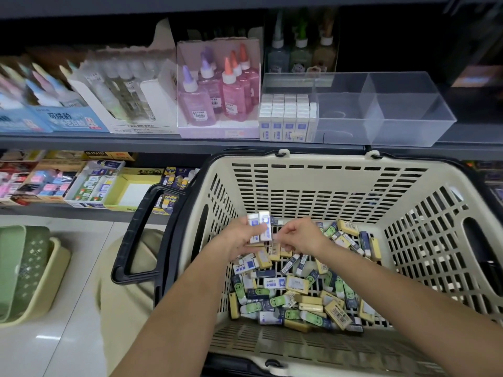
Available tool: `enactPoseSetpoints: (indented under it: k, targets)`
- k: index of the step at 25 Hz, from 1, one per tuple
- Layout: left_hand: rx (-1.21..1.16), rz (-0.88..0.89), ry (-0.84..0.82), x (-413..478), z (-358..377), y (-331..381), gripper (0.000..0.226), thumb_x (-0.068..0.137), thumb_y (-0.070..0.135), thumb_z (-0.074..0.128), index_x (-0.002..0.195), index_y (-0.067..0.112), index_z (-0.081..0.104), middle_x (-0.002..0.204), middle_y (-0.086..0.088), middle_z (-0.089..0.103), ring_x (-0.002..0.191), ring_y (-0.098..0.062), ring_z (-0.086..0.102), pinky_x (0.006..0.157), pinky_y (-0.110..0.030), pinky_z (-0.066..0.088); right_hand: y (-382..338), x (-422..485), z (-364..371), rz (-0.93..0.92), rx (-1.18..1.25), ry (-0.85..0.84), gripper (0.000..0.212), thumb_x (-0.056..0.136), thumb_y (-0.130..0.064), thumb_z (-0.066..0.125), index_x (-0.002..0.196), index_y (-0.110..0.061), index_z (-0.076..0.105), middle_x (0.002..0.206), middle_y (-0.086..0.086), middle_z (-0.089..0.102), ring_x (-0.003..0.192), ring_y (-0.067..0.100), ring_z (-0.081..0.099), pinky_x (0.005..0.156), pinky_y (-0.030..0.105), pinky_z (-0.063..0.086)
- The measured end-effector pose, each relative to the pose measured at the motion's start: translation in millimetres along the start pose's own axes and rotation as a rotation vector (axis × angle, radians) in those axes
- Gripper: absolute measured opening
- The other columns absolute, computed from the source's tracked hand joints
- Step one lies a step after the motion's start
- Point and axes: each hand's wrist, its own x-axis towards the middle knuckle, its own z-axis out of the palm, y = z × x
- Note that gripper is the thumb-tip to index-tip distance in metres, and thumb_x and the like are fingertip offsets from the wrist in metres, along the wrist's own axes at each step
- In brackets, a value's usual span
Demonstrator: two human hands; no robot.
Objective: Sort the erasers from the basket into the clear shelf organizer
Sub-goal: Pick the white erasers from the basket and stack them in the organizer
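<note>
A beige plastic basket [321, 186] hangs in front of the shelf, its floor covered with several loose erasers [296, 292] in white-blue, green and yellow sleeves. My left hand [239, 240] holds two white-blue erasers [260, 227] upright above the pile. My right hand [300, 236] is beside them, its fingertips pinched at the lower edge of those erasers. On the shelf above stands the clear organizer [381, 110]; its left compartment holds rows of white-blue erasers [285, 118], the other compartments look bare.
Glue bottles in a pink box [217, 88] and a white box [122, 88] stand left of the organizer. The basket's black handle [138, 235] hangs to its left. Lower shelf boxes [89, 183] hold stationery. Green and beige baskets [24, 270] sit on the floor at left.
</note>
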Motion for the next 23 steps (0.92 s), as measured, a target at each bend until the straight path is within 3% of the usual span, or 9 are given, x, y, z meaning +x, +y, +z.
enactPoseSetpoints:
  k: [3, 6, 8, 10, 14, 17, 19, 23]
  targets:
    - [-0.16, 0.019, 0.175, -0.8, -3.6, 3.5, 0.018, 0.093, 0.007, 0.054, 0.11, 0.006, 0.054, 0.107, -0.016, 0.062, 0.091, -0.024, 0.061, 0.068, -0.03, 0.054, 3.2, 2.6, 33.4, -0.312, -0.503, -0.055, 0.014, 0.089, -0.027, 0.06, 0.094, -0.02, 0.07, 0.097, -0.002, 0.068, 0.081, 0.011, 0.063, 0.074, 0.028, 0.054]
    - [-0.21, 0.021, 0.22, -1.3, -5.7, 5.7, 0.016, 0.094, 0.006, 0.052, 0.11, 0.007, 0.054, 0.103, -0.015, 0.06, 0.092, -0.024, 0.058, 0.073, -0.031, 0.051, 8.7, 9.7, 61.2, -0.565, -0.947, -0.166, 0.022, 0.089, -0.018, 0.054, 0.108, -0.018, 0.066, 0.111, 0.004, 0.06, 0.102, 0.024, 0.056, 0.084, 0.038, 0.051]
    - [-0.225, 0.024, 0.217, -2.0, -7.1, 8.3, 0.012, 0.094, 0.007, 0.052, 0.106, 0.009, 0.054, 0.102, -0.014, 0.059, 0.092, -0.024, 0.056, 0.076, -0.032, 0.049, 13.9, 15.0, 66.6, -0.624, -1.14, -0.133, 0.026, 0.087, -0.013, 0.054, 0.111, -0.015, 0.063, 0.111, 0.007, 0.059, 0.1, 0.027, 0.054, 0.082, 0.037, 0.048]
    - [-0.229, 0.022, 0.202, -3.0, -7.3, 9.7, 0.012, 0.094, 0.008, 0.052, 0.105, 0.009, 0.054, 0.099, -0.013, 0.06, 0.09, -0.023, 0.057, 0.075, -0.032, 0.05, 17.4, 17.2, 68.2, -0.57, -1.173, -0.099, 0.026, 0.088, -0.015, 0.053, 0.113, -0.013, 0.06, 0.112, 0.008, 0.058, 0.098, 0.029, 0.055, 0.075, 0.035, 0.044]
    - [-0.194, 0.01, 0.157, -4.7, -5.2, 9.3, 0.012, 0.093, 0.009, 0.054, 0.105, 0.008, 0.055, 0.091, -0.01, 0.063, 0.079, -0.019, 0.06, 0.058, -0.027, 0.053, 12.1, 13.6, 62.5, -0.408, -0.885, -0.095, 0.02, 0.09, -0.027, 0.054, 0.105, -0.019, 0.064, 0.105, 0.003, 0.058, 0.092, 0.024, 0.06, 0.067, 0.031, 0.048]
    - [-0.201, 0.031, 0.118, -1.7, -3.6, 8.5, 0.019, 0.093, 0.009, 0.054, 0.112, 0.009, 0.056, 0.098, -0.011, 0.064, 0.091, -0.023, 0.062, 0.073, -0.034, 0.055, 4.1, 7.0, 27.7, -0.294, -0.464, -0.063, 0.012, 0.088, -0.03, 0.06, 0.094, -0.022, 0.068, 0.082, -0.006, 0.065, 0.073, 0.014, 0.064, 0.063, 0.027, 0.051]
    - [-0.174, 0.034, 0.091, -1.8, 0.0, 10.4, 0.02, 0.093, 0.011, 0.054, 0.113, 0.011, 0.056, 0.098, -0.008, 0.064, 0.09, -0.02, 0.061, 0.071, -0.032, 0.054, -1.3, 3.5, -4.5, -0.225, -0.237, -0.074, 0.006, 0.089, -0.023, 0.06, 0.093, -0.024, 0.066, 0.073, -0.006, 0.068, 0.063, 0.007, 0.066, 0.059, 0.022, 0.052]
    - [-0.103, -0.026, -0.096, -5.9, 7.4, 22.0, 0.024, 0.092, 0.006, 0.055, 0.115, 0.01, 0.056, 0.111, -0.01, 0.062, 0.104, -0.023, 0.06, 0.077, -0.037, 0.055, -16.3, -5.3, -50.0, -0.225, 0.023, -0.073, 0.022, 0.09, -0.007, 0.056, 0.09, -0.027, 0.065, 0.078, -0.001, 0.07, 0.071, 0.006, 0.069, 0.067, 0.02, 0.055]
